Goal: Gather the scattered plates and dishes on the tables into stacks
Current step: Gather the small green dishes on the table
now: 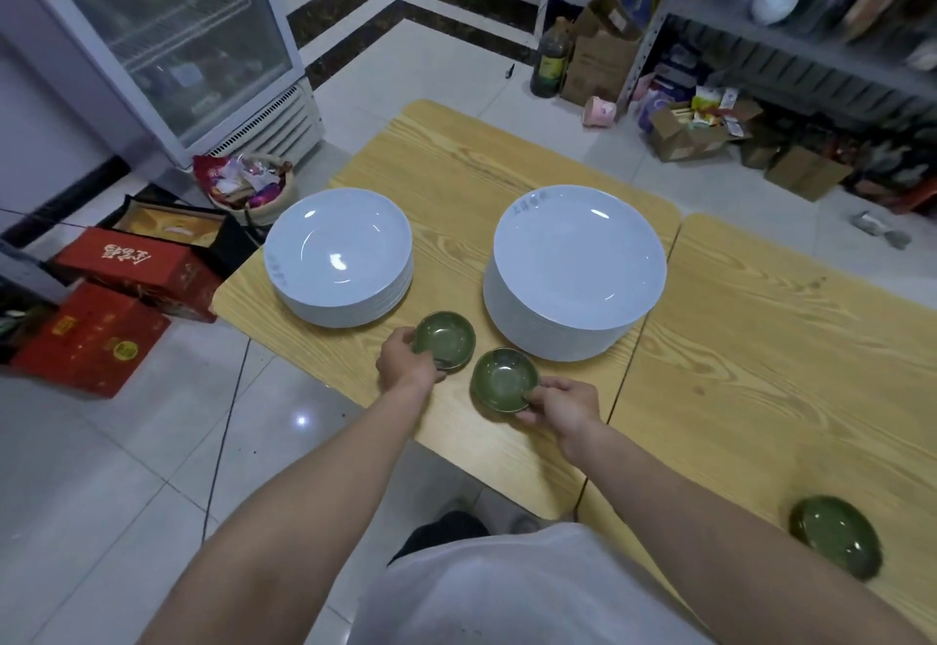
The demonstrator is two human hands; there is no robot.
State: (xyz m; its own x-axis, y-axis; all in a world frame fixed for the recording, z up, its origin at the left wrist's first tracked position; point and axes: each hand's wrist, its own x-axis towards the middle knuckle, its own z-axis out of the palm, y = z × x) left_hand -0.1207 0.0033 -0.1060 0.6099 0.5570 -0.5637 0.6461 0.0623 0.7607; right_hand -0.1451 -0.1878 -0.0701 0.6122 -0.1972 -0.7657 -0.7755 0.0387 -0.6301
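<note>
Two stacks of white plates stand on the wooden table (456, 177): a lower left stack (338, 256) and a taller right stack (575, 271). In front of them are two small green dishes. My left hand (405, 363) grips the left green dish (447, 338) at its near-left rim. My right hand (563, 406) pinches the right green dish (503, 379) at its near-right rim. A third green dish (836, 535) lies alone on the adjoining right table (786, 340), near its front edge.
Red boxes (116, 299) and a basket of packets (248, 185) crowd the floor left of the table. A glass-door fridge (162, 35) stands at the back left. Shelves, cardboard boxes (694, 129) and a dark bottle (550, 61) line the back right.
</note>
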